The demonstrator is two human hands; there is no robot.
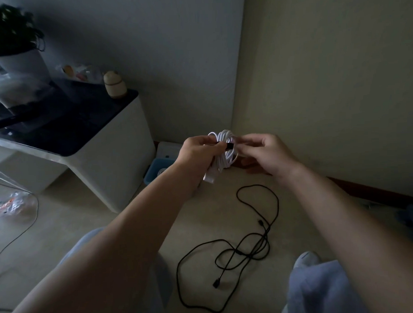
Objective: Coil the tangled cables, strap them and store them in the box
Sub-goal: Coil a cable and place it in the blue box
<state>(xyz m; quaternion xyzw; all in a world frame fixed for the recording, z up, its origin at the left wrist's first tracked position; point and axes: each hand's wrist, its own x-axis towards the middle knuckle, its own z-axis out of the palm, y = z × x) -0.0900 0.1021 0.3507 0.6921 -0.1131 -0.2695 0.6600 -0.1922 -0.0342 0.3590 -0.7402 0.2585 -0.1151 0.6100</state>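
Between the left fingers (209, 145), clamped on it, and the right fingers (248, 143), pinching its black strap (229, 146), sits the coiled white cable (223, 137), nearly strapped. Below them the black cable (250, 239) lies tangled on the floor, and neither is yet in the blue box (157, 168).

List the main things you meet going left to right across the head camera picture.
Potted plant → beige ornament → blue box → left hand → white cable → right hand.
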